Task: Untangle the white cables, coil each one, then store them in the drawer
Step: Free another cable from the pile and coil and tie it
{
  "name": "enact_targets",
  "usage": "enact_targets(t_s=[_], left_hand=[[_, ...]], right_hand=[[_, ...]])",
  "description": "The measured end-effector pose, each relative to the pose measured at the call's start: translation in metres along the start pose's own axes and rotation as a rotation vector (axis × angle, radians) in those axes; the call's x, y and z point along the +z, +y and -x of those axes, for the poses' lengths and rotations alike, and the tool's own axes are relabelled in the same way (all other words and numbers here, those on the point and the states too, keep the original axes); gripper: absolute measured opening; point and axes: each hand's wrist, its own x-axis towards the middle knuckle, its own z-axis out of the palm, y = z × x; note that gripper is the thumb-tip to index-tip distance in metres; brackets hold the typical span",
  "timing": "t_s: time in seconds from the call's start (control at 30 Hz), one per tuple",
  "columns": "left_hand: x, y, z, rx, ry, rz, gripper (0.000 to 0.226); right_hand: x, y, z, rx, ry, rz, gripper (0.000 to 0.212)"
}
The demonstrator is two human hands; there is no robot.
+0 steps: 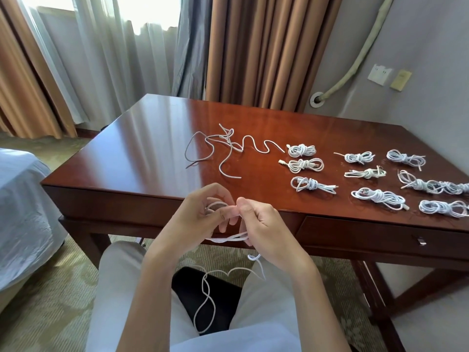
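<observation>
Both the left hand (203, 214) and right hand (258, 224) pinch the white cable (206, 298); its dangling tail could re-knot while coiling

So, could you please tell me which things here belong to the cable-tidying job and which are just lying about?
Part of the job:
- cable being coiled, held by left hand and right hand
- loose tangled cables
- coiled bundles
- drawer, closed

Just lying about:
- curtains
- wall socket
- bed

Bare tabletop (142, 138) left; coiled cables (375, 174) crowding right.
</observation>
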Motion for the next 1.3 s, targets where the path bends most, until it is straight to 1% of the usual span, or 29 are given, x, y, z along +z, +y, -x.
enact_targets(t_s=[0.07, 0.17, 0.23, 0.3, 0.4, 0.47, 0.53, 0.63, 0.7, 0.73, 0.8, 0.83, 0.9, 0.97, 1.0, 1.1, 1.17, 1.23, 1.3], left_hand=[[-0.002, -0.004, 0.001, 0.000, 0.025, 0.049, 0.030], [-0.008, -0.014, 0.004, 0.044, 0.033, 0.125, 0.029], [-0.007, -0.016, 0.003, 0.055, 0.105, 0.166, 0.023], [-0.002, -0.015, 0.001, 0.032, 0.235, 0.286, 0.016], [0.005, -0.011, -0.004, -0.005, 0.375, 0.438, 0.023], [0.008, -0.009, -0.005, -0.012, 0.420, 0.425, 0.025], [0.010, -0.006, -0.004, -0.013, 0.448, 0.338, 0.020], [0.013, -0.003, -0.004, 0.046, 0.485, 0.189, 0.012], [0.019, -0.002, -0.006, 0.081, 0.524, 0.166, 0.010], [0.023, -0.002, -0.007, 0.081, 0.557, 0.203, 0.011], [0.026, -0.003, -0.008, 0.017, 0.591, 0.380, 0.017], [0.025, -0.003, -0.009, -0.036, 0.550, 0.493, 0.024], [0.020, -0.002, -0.007, -0.144, 0.355, 0.675, 0.039], [0.016, -0.004, -0.004, -0.218, 0.178, 0.693, 0.042], [0.015, -0.006, -0.003, -0.228, 0.133, 0.648, 0.040], [0.014, -0.010, -0.001, -0.162, 0.082, 0.433, 0.036], [0.014, -0.011, -0.002, -0.111, 0.090, 0.351, 0.037], [0.015, -0.008, -0.001, -0.075, 0.126, 0.369, 0.035], [0.017, -0.004, 0.000, -0.048, 0.161, 0.458, 0.029]], right_hand=[[-0.002, 0.002, -0.001, -0.017, 0.037, 0.009, 0.040], [-0.004, 0.007, -0.002, -0.024, 0.136, -0.032, 0.040], [-0.006, 0.008, -0.003, -0.011, 0.171, -0.090, 0.040], [-0.007, 0.008, -0.002, -0.003, 0.122, -0.153, 0.036], [-0.008, 0.009, 0.001, 0.006, -0.043, -0.176, 0.037], [-0.008, 0.008, 0.003, -0.005, -0.149, -0.177, 0.039], [-0.007, 0.007, 0.004, 0.005, -0.210, -0.226, 0.036], [-0.006, 0.005, 0.005, 0.008, -0.233, -0.260, 0.028], [-0.005, 0.004, 0.006, 0.004, -0.235, -0.280, 0.027], [-0.004, 0.004, 0.006, 0.004, -0.227, -0.304, 0.026], [0.000, 0.002, 0.005, -0.005, -0.168, -0.344, 0.023], [0.001, 0.002, 0.003, -0.013, -0.116, -0.361, 0.023], [0.002, 0.004, 0.000, -0.030, 0.004, -0.382, 0.025], [0.001, 0.006, -0.003, -0.043, 0.089, -0.348, 0.032], [0.000, 0.007, -0.003, -0.047, 0.109, -0.313, 0.032], [0.000, 0.010, -0.003, -0.049, 0.142, -0.228, 0.030], [0.001, 0.010, -0.003, -0.042, 0.139, -0.226, 0.030], [0.002, 0.009, -0.003, -0.019, 0.121, -0.255, 0.030], [0.003, 0.006, -0.003, 0.022, 0.114, -0.272, 0.031]])
